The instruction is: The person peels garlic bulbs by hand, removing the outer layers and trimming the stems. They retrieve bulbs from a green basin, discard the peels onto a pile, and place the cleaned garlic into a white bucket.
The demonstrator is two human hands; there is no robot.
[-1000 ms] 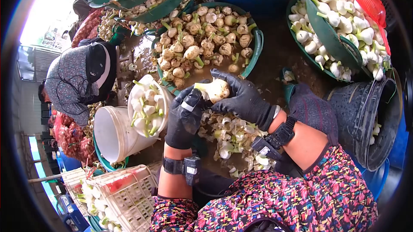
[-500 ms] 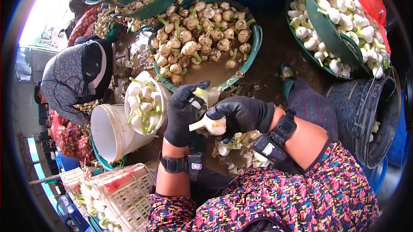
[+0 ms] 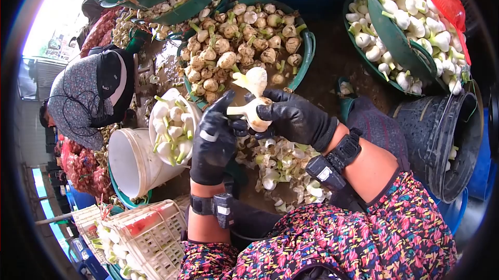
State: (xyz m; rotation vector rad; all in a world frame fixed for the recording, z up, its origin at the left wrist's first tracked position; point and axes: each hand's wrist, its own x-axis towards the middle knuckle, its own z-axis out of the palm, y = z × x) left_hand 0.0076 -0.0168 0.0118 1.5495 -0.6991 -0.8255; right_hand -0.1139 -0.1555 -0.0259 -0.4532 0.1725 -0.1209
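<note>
A garlic bulb with a short pale stem is held in my right hand, thumb and fingers of the black glove closed around it. My left hand, also in a black glove, is at the stem side, its thumb above the stem and its curled fingers below, apart from each other. Just above the bulb, a pale strip of garlic skin overlaps the tub behind. Beneath the hands lies a heap of garlic peelings. A white bucket of trimmed garlic stands left of my left hand.
A green tub of unpeeled bulbs in muddy water is ahead. Green tubs of white garlic, with a red basket, stand right, above black buckets. An empty white bucket and cream crate are left. Another person bends over.
The strip of skin has come up from between the hands to above the bulb. My left hand's fingers have spread from it. The bulb has risen slightly, and more of the peelings shows.
</note>
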